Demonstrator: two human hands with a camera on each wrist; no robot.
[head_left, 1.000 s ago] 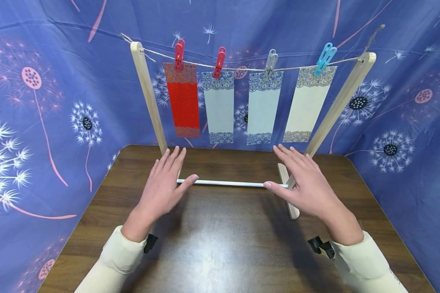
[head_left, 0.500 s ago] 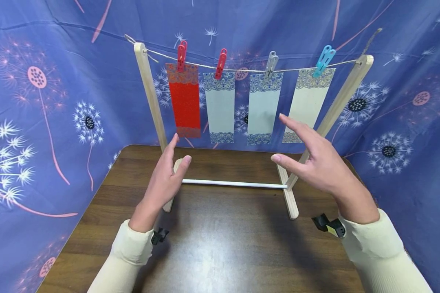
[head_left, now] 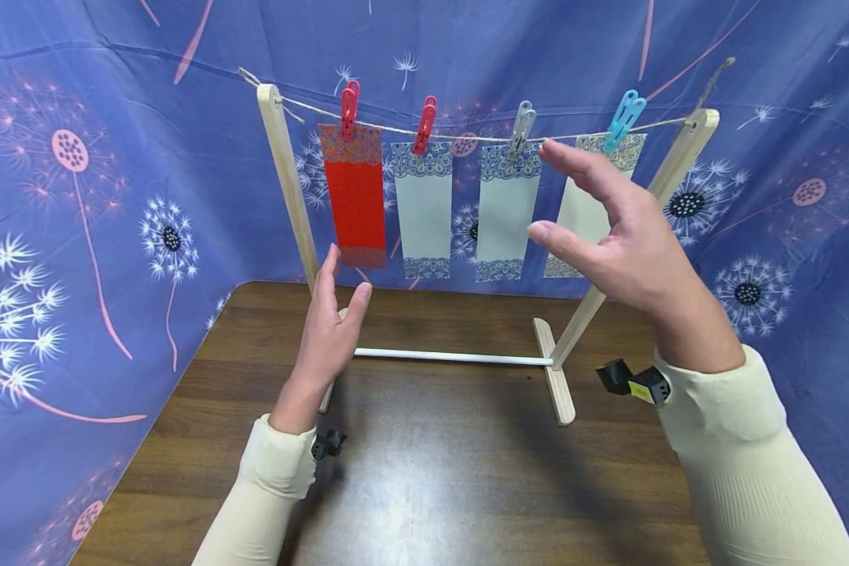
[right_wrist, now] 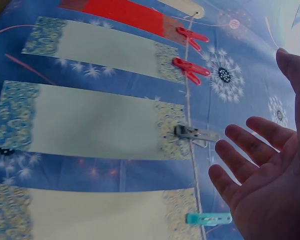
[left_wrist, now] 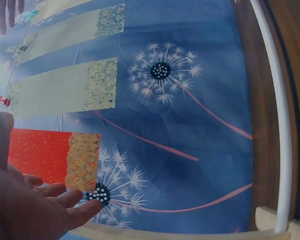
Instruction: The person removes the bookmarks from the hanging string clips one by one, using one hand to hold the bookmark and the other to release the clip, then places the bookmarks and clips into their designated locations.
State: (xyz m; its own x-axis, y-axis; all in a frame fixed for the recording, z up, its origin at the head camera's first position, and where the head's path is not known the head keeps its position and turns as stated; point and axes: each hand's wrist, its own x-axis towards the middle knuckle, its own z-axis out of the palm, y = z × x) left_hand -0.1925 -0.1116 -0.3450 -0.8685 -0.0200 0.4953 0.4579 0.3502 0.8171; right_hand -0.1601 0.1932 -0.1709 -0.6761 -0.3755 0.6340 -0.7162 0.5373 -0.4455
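Four strips is more than I number, so several patterned strips hang from a string by clothespins. At the left is a red strip under a red clothespin. Beside it hangs a pale strip under another red clothespin. A second pale strip has a grey clothespin, and a cream strip has a blue clothespin. My right hand is raised before the cream strip, thumb and fingers spread, holding nothing. Low by the red strip, my left hand is empty, its thumb apart from its fingers.
The string runs between two wooden posts, on wooden feet joined by a white rod. The rack stands on a brown wooden table. Behind it hangs a blue dandelion-print cloth.
My right hand has risen from near the rack's foot to the height of the strips. My left hand has turned thumb-up and shifted slightly up. The strips and clothespins stay in place.
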